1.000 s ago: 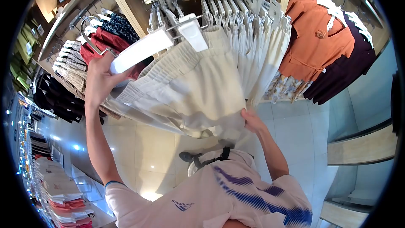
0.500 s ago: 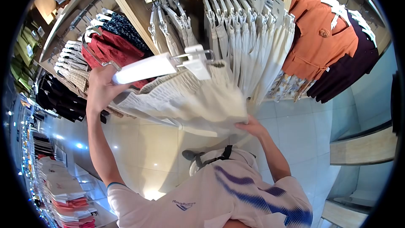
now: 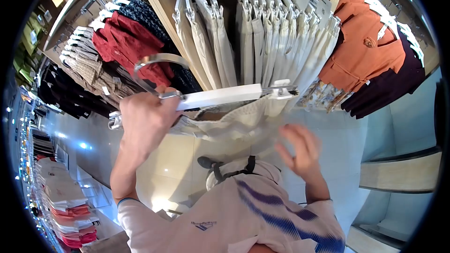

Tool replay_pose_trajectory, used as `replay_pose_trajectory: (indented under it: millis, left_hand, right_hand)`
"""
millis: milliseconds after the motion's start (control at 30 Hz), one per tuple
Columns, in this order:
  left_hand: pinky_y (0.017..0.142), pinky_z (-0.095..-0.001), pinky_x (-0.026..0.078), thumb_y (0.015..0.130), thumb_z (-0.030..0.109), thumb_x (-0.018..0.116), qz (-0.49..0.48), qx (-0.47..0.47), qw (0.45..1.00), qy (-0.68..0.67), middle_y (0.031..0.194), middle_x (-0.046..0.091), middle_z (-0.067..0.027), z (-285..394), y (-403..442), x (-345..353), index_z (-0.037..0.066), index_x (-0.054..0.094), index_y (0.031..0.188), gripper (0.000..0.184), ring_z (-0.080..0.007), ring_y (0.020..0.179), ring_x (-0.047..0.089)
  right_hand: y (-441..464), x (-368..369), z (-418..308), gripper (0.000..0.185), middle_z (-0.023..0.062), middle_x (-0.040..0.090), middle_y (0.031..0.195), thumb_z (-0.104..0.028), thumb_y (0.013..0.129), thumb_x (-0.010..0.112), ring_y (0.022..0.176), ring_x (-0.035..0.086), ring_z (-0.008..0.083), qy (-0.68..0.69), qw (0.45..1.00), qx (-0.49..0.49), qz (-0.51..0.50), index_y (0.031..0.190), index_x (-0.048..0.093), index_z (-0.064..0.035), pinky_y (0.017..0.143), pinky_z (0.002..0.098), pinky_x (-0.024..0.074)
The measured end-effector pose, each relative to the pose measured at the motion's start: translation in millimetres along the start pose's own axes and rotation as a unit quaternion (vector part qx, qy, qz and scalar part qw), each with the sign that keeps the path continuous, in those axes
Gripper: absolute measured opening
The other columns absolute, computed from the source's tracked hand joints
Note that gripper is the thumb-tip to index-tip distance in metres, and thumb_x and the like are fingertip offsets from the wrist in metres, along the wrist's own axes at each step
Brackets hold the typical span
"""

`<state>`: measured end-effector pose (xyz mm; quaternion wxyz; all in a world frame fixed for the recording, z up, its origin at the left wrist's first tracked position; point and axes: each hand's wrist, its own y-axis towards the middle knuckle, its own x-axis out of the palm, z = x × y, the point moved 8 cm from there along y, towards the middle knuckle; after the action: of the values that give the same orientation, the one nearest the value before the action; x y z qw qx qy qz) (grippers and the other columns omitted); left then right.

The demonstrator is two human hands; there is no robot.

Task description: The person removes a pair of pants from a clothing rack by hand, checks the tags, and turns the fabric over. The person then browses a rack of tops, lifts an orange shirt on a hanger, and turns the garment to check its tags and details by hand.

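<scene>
My left hand [image 3: 146, 124] is wrapped round a white clip hanger [image 3: 222, 96] close to its metal hook. Off-white trousers [image 3: 220, 129] with a gathered waistband hang from the hanger, one end held by the clip at the right. The far clip at the left partly shows behind my wrist. Just right of the trousers, my right hand [image 3: 301, 152] is in the air, somewhat blurred, fingers apart and holding nothing. Beyond the hanger, a row of similar cream trousers [image 3: 267, 42] hangs from a rail.
Red blouses [image 3: 131, 47] and patterned tops hang on the left rail, orange tops [image 3: 370, 42] and dark garments on the right. A wooden upright [image 3: 164, 23] divides the left and middle sections. Curved shelves [image 3: 401, 172] stand at the right, and folded clothes [image 3: 70, 211] lie at lower left.
My left hand has brought the hanger lower and turned it, so the hook and top bar face me. My right hand has let go of the trousers and moved right.
</scene>
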<state>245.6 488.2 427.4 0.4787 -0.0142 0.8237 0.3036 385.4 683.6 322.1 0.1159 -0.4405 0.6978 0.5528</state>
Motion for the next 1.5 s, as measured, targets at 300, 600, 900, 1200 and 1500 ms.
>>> replay_pose_trajectory:
  millis: [300, 600, 900, 1200, 1500]
  left_hand:
    - [0.040, -0.0280, 0.037, 0.066, 0.015, 0.066, 0.019, -0.014, 0.999, 0.044, 0.059, 0.042, -0.0002, 48.2, -16.6, 11.9, 0.009, 0.053, 0.078, 0.019, -0.0132, 0.047, 0.049]
    - [0.040, -0.0281, 0.029, 0.075, 0.016, 0.071, 0.050, -0.041, 0.994, -0.090, 0.060, 0.035, -0.0001, 71.9, -40.3, 23.1, 0.009, 0.051, 0.075, 0.021, -0.0135, 0.044, 0.037]
    - [0.040, -0.0289, 0.029, 0.078, 0.017, 0.073, 0.048, -0.022, 0.986, -0.159, 0.061, 0.037, -0.0014, 80.8, -55.8, 19.9, 0.010, 0.046, 0.085, 0.030, -0.0138, 0.045, 0.039]
    - [0.044, -0.0283, 0.031, 0.069, 0.023, 0.067, 0.010, 0.021, 0.992, -0.126, 0.062, 0.039, -0.0017, 96.8, -53.7, 28.9, 0.011, 0.053, 0.086, 0.025, -0.0145, 0.048, 0.039]
    - [0.042, -0.0252, 0.042, 0.074, 0.017, 0.065, 0.007, -0.007, 0.999, -0.043, 0.057, 0.050, 0.0012, 136.9, 4.5, 60.3, 0.012, 0.061, 0.067, 0.010, -0.0120, 0.049, 0.057]
  right_hand:
    - [26.6, 34.3, -53.9, 0.031, 0.0037, 0.054, 0.094, -0.013, 0.066, 0.069, 0.053, 0.051, 0.0117, -0.137, 0.966, -0.126, -0.182, 0.096, 0.062, -0.0041, 0.045, 0.0255, 0.0420]
    - [-0.1, 12.8, -75.5, 0.012, 0.0062, 0.057, 0.085, -0.005, 0.063, 0.063, 0.057, 0.047, 0.0122, -0.112, 0.946, -0.257, -0.160, 0.074, 0.060, -0.0025, 0.050, 0.0236, 0.0361]
    - [-30.9, 13.5, -116.7, 0.017, 0.0059, 0.056, 0.071, -0.018, 0.066, 0.054, 0.076, 0.051, 0.0169, -0.203, 0.839, -0.469, -0.187, 0.068, 0.059, -0.0017, 0.065, 0.0269, 0.0395]
    - [-20.9, 26.0, -85.4, 0.015, 0.0074, 0.050, 0.077, -0.014, 0.067, 0.061, 0.076, 0.053, 0.0206, 0.004, 0.954, -0.168, -0.248, 0.066, 0.054, -0.0012, 0.058, 0.0310, 0.0489]
    - [-38.3, 125.3, 25.4, 0.036, 0.0169, 0.060, 0.114, -0.007, 0.085, 0.049, 0.109, 0.056, 0.0286, -0.020, 0.704, 0.094, -0.704, 0.119, 0.057, -0.0100, 0.093, 0.0384, 0.0429]
